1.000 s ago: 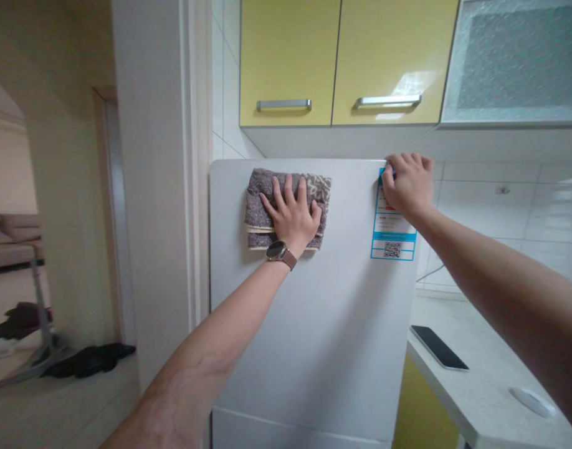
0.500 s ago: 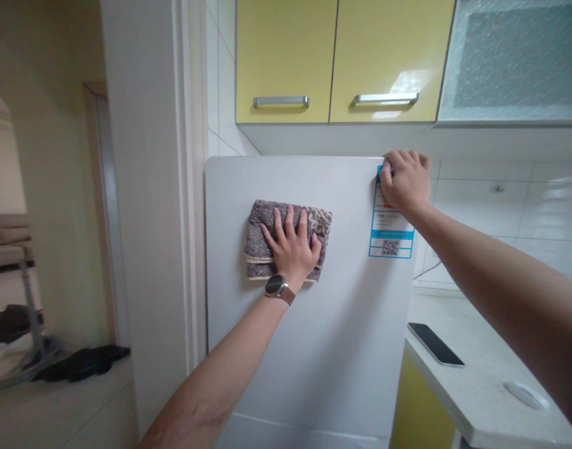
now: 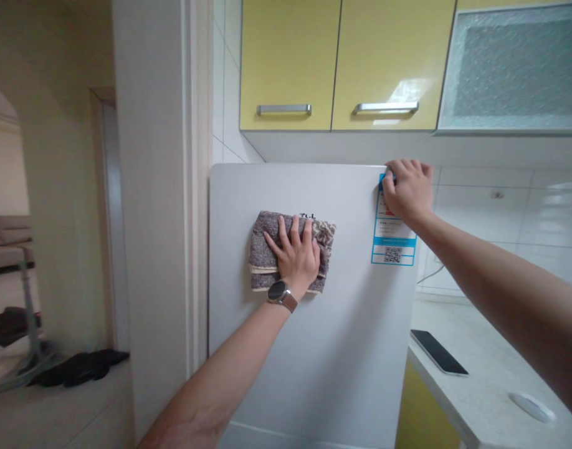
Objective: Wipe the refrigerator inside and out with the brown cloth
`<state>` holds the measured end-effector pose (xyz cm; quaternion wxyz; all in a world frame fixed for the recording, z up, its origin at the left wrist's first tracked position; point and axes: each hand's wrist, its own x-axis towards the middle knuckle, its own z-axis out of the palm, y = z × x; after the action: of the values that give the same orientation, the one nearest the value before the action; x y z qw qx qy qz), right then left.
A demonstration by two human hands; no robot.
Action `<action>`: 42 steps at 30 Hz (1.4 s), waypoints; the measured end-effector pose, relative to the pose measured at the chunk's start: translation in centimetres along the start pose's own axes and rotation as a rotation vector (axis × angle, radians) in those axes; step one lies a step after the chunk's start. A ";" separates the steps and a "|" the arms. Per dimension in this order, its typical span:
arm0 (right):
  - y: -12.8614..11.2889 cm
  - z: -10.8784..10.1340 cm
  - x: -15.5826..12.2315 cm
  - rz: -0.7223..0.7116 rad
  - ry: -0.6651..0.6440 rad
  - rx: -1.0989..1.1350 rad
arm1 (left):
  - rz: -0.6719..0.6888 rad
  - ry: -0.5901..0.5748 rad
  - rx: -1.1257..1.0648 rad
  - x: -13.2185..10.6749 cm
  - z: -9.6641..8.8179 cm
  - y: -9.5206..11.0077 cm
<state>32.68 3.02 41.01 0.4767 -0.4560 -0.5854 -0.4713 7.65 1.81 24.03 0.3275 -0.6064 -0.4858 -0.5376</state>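
My left hand (image 3: 299, 254) lies flat with spread fingers on a folded grey-brown cloth (image 3: 265, 246), pressing it against the white refrigerator door (image 3: 276, 362). The cloth has pale edging and a patterned right part. Dark logo letters (image 3: 307, 216) peek out just above it, partly covered. At the door's top right corner, my right hand (image 3: 410, 190) is closed around the edge, its fingertips hidden behind. Below that hand, a blue-and-white label (image 3: 392, 242) with a QR code is stuck to the door; the hand covers its upper part.
Yellow wall cabinets (image 3: 290, 62) hang above the door. On the counter (image 3: 482, 399) at right lie a black-screened phone (image 3: 439, 352) and a white oval object (image 3: 533, 406). A door frame (image 3: 157, 218) borders the left side; dark fabric (image 3: 80, 368) lies on the floor beyond.
The cloth under my left hand has slid slightly down the door, uncovering the tops of the logo letters. My right hand keeps its hold on the corner. The whole view has shifted a little.
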 end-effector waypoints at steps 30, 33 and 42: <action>0.0 0.1 0.1 0.023 -0.010 -0.017 | -0.026 0.044 -0.063 1.4 -0.5 -0.1; -0.1 0.0 0.1 0.020 -0.016 -0.026 | -0.030 0.050 -0.050 -0.4 -0.1 -0.1; 0.1 0.1 0.1 0.001 0.004 -0.040 | -0.049 0.031 -0.048 -3.1 0.7 -0.3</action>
<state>32.78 3.11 41.07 0.4688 -0.4648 -0.5746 -0.4838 7.75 1.79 20.88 0.3070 -0.5935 -0.4823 -0.5665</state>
